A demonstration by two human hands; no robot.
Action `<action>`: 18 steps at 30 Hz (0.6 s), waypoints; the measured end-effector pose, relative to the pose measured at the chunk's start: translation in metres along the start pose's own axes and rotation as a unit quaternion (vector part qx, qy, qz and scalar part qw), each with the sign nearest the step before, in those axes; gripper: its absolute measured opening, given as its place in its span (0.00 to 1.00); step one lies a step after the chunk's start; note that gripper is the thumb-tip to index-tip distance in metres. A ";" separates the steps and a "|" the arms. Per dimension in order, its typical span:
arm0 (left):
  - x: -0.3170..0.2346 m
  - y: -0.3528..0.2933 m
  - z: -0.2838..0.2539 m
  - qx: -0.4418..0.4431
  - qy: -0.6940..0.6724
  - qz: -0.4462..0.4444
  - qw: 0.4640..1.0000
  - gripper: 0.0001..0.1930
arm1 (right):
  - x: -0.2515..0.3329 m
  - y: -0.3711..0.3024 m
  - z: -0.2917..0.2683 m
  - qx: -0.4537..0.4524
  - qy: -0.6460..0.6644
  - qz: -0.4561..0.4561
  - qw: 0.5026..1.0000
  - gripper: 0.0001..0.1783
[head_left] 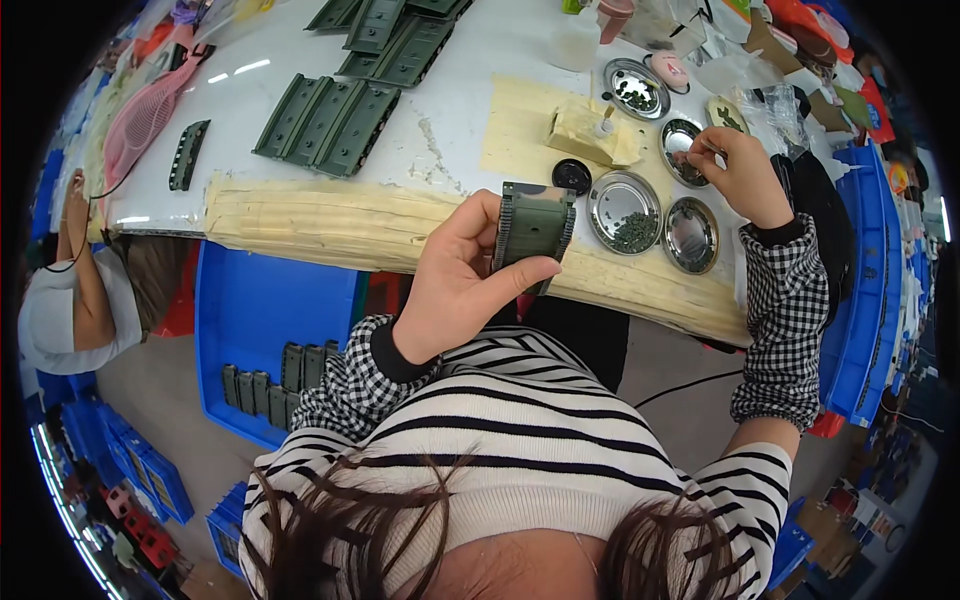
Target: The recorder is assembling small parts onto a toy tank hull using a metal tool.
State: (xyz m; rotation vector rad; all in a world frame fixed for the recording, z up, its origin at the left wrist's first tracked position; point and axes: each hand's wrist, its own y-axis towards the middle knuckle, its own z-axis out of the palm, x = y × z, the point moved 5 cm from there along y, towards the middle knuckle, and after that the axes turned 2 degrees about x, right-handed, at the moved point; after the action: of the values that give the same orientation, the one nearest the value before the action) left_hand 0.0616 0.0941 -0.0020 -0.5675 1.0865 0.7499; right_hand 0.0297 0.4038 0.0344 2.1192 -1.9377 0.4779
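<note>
My left hand (450, 275) is closed round a dark green plastic model part (533, 228), perhaps a tank hull, held over the table's front edge. Ridged, track-like strips run along both its sides, and a brownish patch shows at its top end. Over a small round metal dish (667, 136) at the right, my right hand (745, 172) has its thumb and fingertips pinched together. Whatever may be between those fingertips is too small to make out. Just in front stand a metal dish (600, 190) of tiny green pieces and another metal dish (690, 236).
Green hull parts (325, 125) lie in rows at the back left, near a single track piece (188, 155). A tape-covered block (590, 135) and black cap (571, 176) sit mid-table. A blue bin (270, 290) with green parts stands below left. Another person (80, 290) is at far left.
</note>
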 end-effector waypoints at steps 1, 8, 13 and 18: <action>0.000 0.000 0.000 0.006 0.017 0.010 1.000 0.18 | 0.000 0.001 0.001 0.011 0.006 0.003 1.000 0.06; -0.001 0.001 0.001 0.025 0.049 0.037 0.998 0.22 | -0.010 -0.001 0.009 -0.039 -0.095 -0.091 0.991 0.08; 0.001 0.002 0.002 0.023 0.029 0.031 0.999 0.24 | 0.003 -0.008 -0.006 -0.097 -0.064 -0.076 0.990 0.08; -0.002 0.002 0.005 0.032 0.057 0.045 0.997 0.28 | 0.051 -0.032 -0.030 -0.187 0.026 -0.005 0.982 0.05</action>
State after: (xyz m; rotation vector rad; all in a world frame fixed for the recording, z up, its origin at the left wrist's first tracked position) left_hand 0.0622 0.0989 0.0013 -0.5145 1.2436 0.7655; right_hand 0.0622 0.3720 0.0833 1.8563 -1.8177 0.1480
